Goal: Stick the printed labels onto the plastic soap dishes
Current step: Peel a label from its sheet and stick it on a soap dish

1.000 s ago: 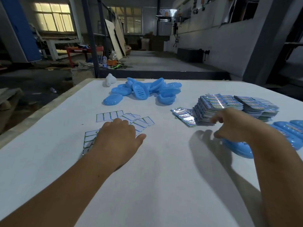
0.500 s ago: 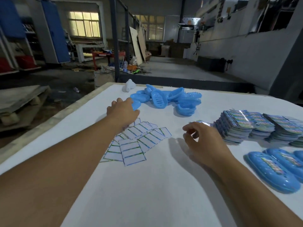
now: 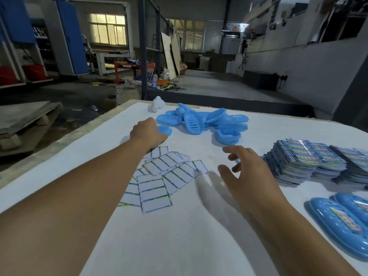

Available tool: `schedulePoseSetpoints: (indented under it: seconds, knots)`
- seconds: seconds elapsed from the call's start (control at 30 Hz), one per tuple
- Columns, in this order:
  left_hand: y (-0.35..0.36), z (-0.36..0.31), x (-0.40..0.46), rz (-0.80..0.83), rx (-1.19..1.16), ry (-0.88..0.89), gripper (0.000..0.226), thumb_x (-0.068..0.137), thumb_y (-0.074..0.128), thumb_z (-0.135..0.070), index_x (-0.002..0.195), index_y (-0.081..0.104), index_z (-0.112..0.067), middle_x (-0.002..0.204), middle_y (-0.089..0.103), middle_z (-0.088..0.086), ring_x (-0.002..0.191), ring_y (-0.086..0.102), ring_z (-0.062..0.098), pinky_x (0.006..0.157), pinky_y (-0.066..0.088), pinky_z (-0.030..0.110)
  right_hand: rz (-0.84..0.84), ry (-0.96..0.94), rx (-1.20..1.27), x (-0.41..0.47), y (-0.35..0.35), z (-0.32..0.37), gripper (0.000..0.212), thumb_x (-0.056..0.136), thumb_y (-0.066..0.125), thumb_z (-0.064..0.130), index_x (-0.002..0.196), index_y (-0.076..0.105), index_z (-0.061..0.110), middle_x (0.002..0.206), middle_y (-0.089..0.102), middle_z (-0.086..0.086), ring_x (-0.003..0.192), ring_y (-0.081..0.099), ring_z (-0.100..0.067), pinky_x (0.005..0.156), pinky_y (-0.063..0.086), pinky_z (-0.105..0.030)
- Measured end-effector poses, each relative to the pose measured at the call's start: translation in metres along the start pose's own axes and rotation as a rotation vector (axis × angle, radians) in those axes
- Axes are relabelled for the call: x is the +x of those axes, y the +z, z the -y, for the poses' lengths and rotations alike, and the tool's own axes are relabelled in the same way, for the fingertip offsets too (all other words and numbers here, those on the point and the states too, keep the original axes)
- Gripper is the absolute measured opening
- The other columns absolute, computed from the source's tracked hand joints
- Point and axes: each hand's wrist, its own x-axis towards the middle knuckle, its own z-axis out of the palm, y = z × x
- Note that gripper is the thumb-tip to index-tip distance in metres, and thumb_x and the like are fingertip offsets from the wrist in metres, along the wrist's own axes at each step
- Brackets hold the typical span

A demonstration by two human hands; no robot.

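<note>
While a person leans over a white-covered table (image 3: pixel 199 236), the head camera looks down along both bare forearms.

Left hand: the left hand (image 3: pixel 148 134) reaches far forward, palm down, its fingers at a single blue soap dish (image 3: pixel 165 130) lying apart from the pile; the fingertips are hidden behind the hand, so I cannot tell whether it grips the dish or only touches it.

Right hand: the right hand (image 3: pixel 245 170) hovers above the table with fingers spread and loosely bent, holding nothing.

Soap dishes: a loose pile of blue soap dishes (image 3: pixel 207 122) lies at the far side of the table, just beyond the left hand.

Labelled dishes: two blue dishes with colourful labels on top (image 3: pixel 336 224) lie at the near right edge.

Printed labels: stacks of colourful printed labels (image 3: pixel 306 160) stand on the right, just beside the right hand.

Backing sheets: scattered white sheets with blue-green borders (image 3: pixel 165 176) lie under and beside the left forearm.

White object: a small white plastic object (image 3: pixel 157 104) sits at the far edge, near the pile.
</note>
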Motion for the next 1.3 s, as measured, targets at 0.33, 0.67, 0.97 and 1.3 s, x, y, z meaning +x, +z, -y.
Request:
schedulePoseSetpoints:
  seconds: [0.33,0.67,0.97,1.3]
  knots:
    - [-0.034,-0.043,-0.080,0.334,-0.425,0.359,0.043,0.064,0.083,-0.042,0.094,0.052,-0.037,0.098,0.059,-0.018,0.090,0.061,-0.001,0.063,0.046,0.020,-0.037,0.159,0.054,0.001,-0.011,-0.002,0.030,0.094,0.059,0.017,0.121,0.064,0.029,0.109,0.062,0.012,0.084,0.059,-0.007,0.079,0.046,-0.027]
    - [-0.034,-0.043,-0.159,0.481,-0.206,0.495,0.046,0.066,0.068,-0.043,0.104,0.045,-0.055,0.103,0.057,-0.027,0.087,0.057,-0.005,0.065,0.045,0.019,0.032,0.279,-0.349,-0.005,-0.028,-0.022,0.043,0.095,0.054,0.017,0.137,0.057,0.015,0.138,0.056,-0.012,0.127,0.046,-0.036,0.103,0.034,-0.039]
    - [-0.022,-0.036,-0.161,0.297,-0.215,0.613,0.026,0.084,0.063,-0.038,0.109,0.054,-0.043,0.119,0.051,-0.017,0.106,0.048,0.006,0.089,0.046,0.030,0.019,0.307,-0.483,-0.005,-0.024,-0.021,0.025,0.093,0.053,0.035,0.095,0.065,0.013,0.095,0.067,-0.006,0.111,0.051,-0.035,0.073,0.039,-0.034]
    - [-0.021,-0.047,-0.168,0.000,-0.336,0.644,0.012,0.091,0.064,-0.034,0.101,0.065,-0.028,0.100,0.057,-0.016,0.100,0.048,0.005,0.080,0.037,0.023,-0.008,0.350,-0.578,0.005,-0.027,-0.014,0.011,0.089,0.053,0.012,0.079,0.054,0.016,0.080,0.052,-0.007,0.072,0.046,-0.031,0.065,0.036,-0.032]
